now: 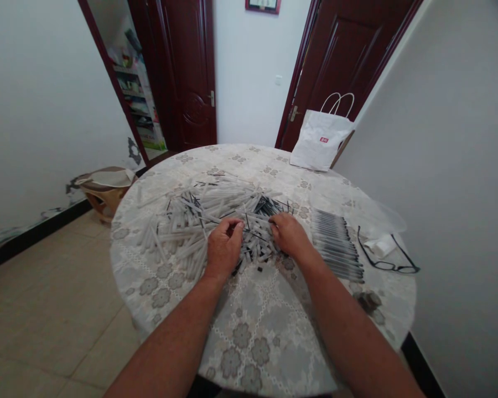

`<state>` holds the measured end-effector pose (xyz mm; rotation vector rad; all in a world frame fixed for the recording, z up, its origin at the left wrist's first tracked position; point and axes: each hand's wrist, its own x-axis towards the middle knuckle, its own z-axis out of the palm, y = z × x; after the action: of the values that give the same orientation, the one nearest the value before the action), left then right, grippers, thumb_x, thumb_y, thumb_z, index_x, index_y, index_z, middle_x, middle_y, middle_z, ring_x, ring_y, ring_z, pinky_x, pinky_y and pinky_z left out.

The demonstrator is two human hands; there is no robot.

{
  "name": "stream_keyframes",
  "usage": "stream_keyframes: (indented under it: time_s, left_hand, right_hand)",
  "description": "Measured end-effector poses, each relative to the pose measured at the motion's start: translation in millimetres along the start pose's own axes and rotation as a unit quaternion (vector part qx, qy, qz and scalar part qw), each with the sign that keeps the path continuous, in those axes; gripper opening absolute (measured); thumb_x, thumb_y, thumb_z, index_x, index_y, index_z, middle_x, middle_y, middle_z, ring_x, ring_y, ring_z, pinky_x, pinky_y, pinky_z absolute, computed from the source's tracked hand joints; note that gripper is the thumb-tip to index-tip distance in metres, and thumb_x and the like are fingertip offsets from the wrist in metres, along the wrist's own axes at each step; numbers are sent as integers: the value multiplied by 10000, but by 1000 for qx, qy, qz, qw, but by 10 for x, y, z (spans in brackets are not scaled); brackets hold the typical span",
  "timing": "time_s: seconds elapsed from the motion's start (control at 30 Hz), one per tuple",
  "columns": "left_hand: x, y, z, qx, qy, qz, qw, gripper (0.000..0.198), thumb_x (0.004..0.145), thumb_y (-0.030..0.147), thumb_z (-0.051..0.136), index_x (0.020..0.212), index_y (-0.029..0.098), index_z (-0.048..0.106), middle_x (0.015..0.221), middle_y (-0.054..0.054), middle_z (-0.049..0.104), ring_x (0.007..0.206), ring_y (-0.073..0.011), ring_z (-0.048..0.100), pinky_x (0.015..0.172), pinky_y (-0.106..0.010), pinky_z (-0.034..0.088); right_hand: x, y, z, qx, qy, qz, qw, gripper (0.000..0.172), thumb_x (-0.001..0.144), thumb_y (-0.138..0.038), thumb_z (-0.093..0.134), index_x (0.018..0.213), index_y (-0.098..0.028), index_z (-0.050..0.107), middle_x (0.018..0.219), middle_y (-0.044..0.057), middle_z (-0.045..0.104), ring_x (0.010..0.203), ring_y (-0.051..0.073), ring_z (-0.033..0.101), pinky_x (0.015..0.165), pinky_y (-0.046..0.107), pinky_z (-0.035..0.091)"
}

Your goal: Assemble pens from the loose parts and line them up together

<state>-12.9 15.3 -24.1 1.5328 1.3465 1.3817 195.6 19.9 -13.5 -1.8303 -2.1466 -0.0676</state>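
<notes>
A round table (249,331) with a flowered cloth carries a loose heap of pale plastic pen tubes and thin black refills (207,213). My left hand (223,247) rests on the heap's near edge, fingers curled down into the tubes in a pinch. My right hand (289,234) lies just right of it, fingers bent into the pile; what they grip is hidden. A neat row of assembled dark pens (337,243) lies to the right of my right hand.
Black-rimmed glasses (388,260) and a clear plastic bag (377,218) lie at the table's right edge. A white paper bag (321,138) stands at the far side. A low wooden stool (105,190) sits on the floor at left, by two dark doors.
</notes>
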Motion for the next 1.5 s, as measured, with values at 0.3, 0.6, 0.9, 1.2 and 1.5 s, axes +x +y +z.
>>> stream_keyframes:
  time_s: [0.3,0.6,0.9,1.2,1.5]
  left_hand:
    - [-81,114,55,-188,-102,-76,974,274,819,393,721,1012,199,728,849,-58,763,511,-146,607,425,-239,401]
    - [-41,62,67,-262,-80,-101,956,393,829,512,723,1007,165,680,723,-25,689,557,-144,626,480,-240,491]
    - [91,-13,14,-328,62,-129,934,345,856,505,667,952,184,582,834,-13,682,726,-161,704,545,-235,546]
    - [66,36,46,-385,35,-142,911,332,850,475,703,929,199,537,836,-21,703,820,-209,759,641,-281,593]
    - [35,39,44,-476,-39,-170,862,343,827,412,777,974,185,566,916,-46,733,905,-234,765,739,-333,614]
  right_hand:
    - [-154,154,-270,289,161,82,940,263,908,-299,540,1018,-184,749,893,73,725,842,221,656,818,365,528]
    - [-211,-380,-151,367,60,-40,927,193,939,-284,585,1064,-204,709,965,40,733,838,174,658,794,301,503]
    - [-244,-514,22,-10,-31,-30,999,197,964,-192,521,1091,-223,668,1055,97,676,946,235,649,746,300,465]
    - [-214,-377,55,152,84,-11,985,234,883,-149,508,1066,-175,652,1025,116,676,980,239,632,874,345,489]
    - [-129,-460,-9,713,174,111,670,179,832,-313,702,945,-212,607,926,29,708,773,172,719,567,247,540]
